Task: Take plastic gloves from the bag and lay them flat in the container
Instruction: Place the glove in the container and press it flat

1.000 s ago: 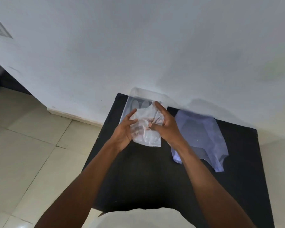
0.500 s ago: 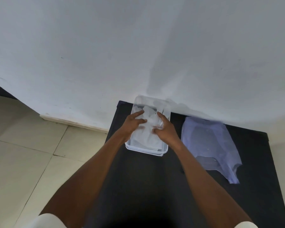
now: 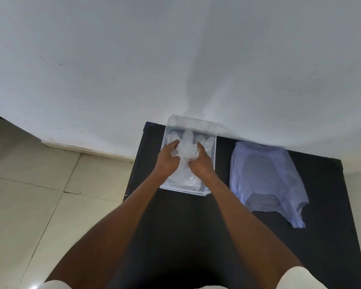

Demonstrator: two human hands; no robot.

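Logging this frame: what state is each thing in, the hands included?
Plastic gloves: in the container, spread with finger ends toward the wall, being pressed down.
Container: clear, open-topped, on the black table by the wall.
Bag: bluish, limp, lying flat on the table, right of the container, untouched.
Left hand: on the gloves, fingers curled.
Right hand: on the gloves, pressing down.
Table: black, against the wall.

White wall [image 3: 133, 59] — tiled floor [image 3: 29, 195] (beige)

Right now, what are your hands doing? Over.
Left hand and right hand pressing plastic gloves down in container. Bag lies alongside. Nothing blocking.
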